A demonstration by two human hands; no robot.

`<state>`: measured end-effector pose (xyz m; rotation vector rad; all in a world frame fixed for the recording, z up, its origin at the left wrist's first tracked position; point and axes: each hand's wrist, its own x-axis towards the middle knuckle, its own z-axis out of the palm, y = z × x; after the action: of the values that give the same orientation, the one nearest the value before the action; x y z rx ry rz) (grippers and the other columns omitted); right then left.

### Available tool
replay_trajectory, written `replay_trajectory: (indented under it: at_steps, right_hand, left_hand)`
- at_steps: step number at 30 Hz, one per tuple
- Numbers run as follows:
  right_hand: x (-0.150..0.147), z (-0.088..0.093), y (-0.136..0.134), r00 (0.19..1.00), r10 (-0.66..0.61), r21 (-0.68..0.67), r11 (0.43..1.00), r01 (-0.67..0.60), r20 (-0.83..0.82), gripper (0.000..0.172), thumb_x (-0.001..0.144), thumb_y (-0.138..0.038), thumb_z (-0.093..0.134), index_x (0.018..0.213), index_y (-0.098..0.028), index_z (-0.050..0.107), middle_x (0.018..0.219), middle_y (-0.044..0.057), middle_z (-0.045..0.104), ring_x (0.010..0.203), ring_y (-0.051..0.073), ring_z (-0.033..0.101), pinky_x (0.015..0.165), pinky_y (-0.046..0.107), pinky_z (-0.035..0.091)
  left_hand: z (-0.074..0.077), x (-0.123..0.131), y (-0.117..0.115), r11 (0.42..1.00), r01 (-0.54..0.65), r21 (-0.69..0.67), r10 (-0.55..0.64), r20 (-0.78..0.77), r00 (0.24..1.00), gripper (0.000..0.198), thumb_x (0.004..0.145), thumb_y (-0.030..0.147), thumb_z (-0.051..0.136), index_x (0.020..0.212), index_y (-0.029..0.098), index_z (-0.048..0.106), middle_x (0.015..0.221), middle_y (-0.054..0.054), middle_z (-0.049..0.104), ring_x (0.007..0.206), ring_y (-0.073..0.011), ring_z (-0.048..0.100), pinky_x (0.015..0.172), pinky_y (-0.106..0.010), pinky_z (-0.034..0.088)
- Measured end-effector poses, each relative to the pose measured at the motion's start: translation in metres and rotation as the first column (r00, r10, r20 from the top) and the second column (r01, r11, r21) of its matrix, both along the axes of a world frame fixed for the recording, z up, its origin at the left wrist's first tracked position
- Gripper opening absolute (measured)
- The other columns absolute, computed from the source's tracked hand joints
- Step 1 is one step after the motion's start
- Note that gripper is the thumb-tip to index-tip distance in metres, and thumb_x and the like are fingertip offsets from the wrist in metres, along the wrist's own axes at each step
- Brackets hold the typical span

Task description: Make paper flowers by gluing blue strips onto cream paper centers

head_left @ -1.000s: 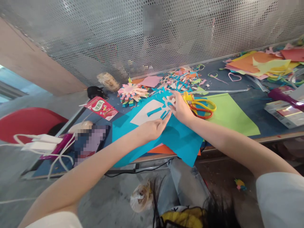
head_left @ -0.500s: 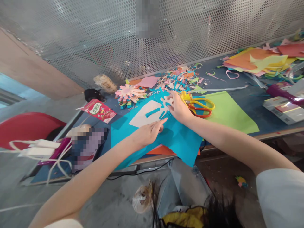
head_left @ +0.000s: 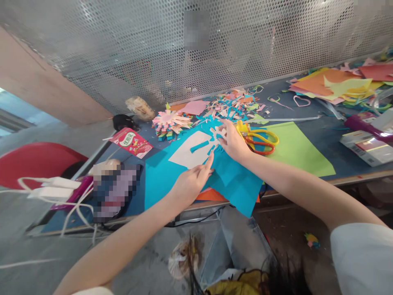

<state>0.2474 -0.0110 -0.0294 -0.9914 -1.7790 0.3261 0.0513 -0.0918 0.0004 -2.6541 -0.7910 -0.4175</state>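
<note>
perforated metal panel (head_left: 132,45), grey floor (head_left: 149,266)

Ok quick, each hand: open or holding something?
Left hand: index finger extended; whether holding anything, can't tell.
Right hand: fingers at fringed white paper; grip unclear.

One head-worn camera looks forward and down across the table (head_left: 325,135), fairly near, with the left hand (head_left: 192,180) and right hand (head_left: 233,141) around mid-frame. A perforated metal screen (head_left: 138,45) fills the top, jeans (head_left: 239,233) the bottom; depth beyond the screen is hard to judge.
</note>
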Motion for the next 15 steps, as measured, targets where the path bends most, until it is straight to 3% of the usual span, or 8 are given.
replay_trajectory:
  at_steps: [3,5,8,11,15]
  right_hand:
    - [0.0,0.0,0.0,1.0,0.008,0.013,1.0,-0.008,-0.012,0.058,0.076,-0.01,0.049,0.131,-0.018,0.034,0.108,0.009,0.053,0.106,0.021,0.054,0.098,0.041,0.044]
    - [0.0,0.0,0.0,1.0,0.016,0.018,1.0,-0.016,-0.019,0.058,0.076,-0.009,0.049,0.131,-0.017,0.034,0.108,0.01,0.053,0.105,0.02,0.054,0.097,0.04,0.045]
    - [0.0,0.001,-0.002,1.0,0.018,0.016,1.0,-0.018,-0.024,0.057,0.075,-0.008,0.048,0.131,-0.015,0.034,0.109,0.012,0.053,0.105,0.021,0.054,0.095,0.041,0.046]
    - [0.0,0.004,-0.003,1.0,0.003,-0.001,1.0,-0.003,-0.012,0.058,0.075,-0.008,0.048,0.131,-0.019,0.034,0.111,0.01,0.054,0.106,0.02,0.054,0.097,0.042,0.045]
    - [-0.001,0.006,-0.005,1.0,0.0,-0.011,1.0,0.0,-0.011,0.059,0.075,-0.007,0.049,0.131,-0.018,0.034,0.112,0.01,0.053,0.109,0.02,0.053,0.099,0.041,0.044]
  left_hand:
    - [0.0,0.004,-0.007,0.996,-0.094,-0.004,0.094,0.008,0.995,0.072,0.095,0.019,0.038,0.146,0.01,-0.012,0.086,-0.007,0.07,0.077,-0.0137,0.068,0.068,-0.02,0.055]
    - [0.004,0.006,-0.008,0.995,-0.088,0.035,0.09,-0.033,0.995,0.072,0.094,0.012,0.035,0.144,0.01,-0.017,0.082,-0.005,0.068,0.076,-0.0133,0.066,0.064,-0.02,0.053]
    - [0.011,0.011,-0.007,0.987,0.015,0.16,0.019,-0.206,0.978,0.073,0.09,0.001,0.03,0.145,0.013,-0.017,0.069,0.0,0.062,0.069,-0.0132,0.062,0.053,-0.019,0.047]
    - [0.018,0.017,-0.006,0.956,0.149,0.252,-0.038,-0.395,0.918,0.074,0.089,0.001,0.032,0.147,0.02,-0.01,0.062,0.002,0.056,0.062,-0.0144,0.057,0.048,-0.023,0.039]
    - [0.023,0.023,-0.003,0.927,0.301,0.226,-0.115,-0.592,0.798,0.075,0.089,0.005,0.037,0.147,0.03,-0.004,0.062,0.002,0.053,0.059,-0.0154,0.051,0.049,-0.027,0.031]
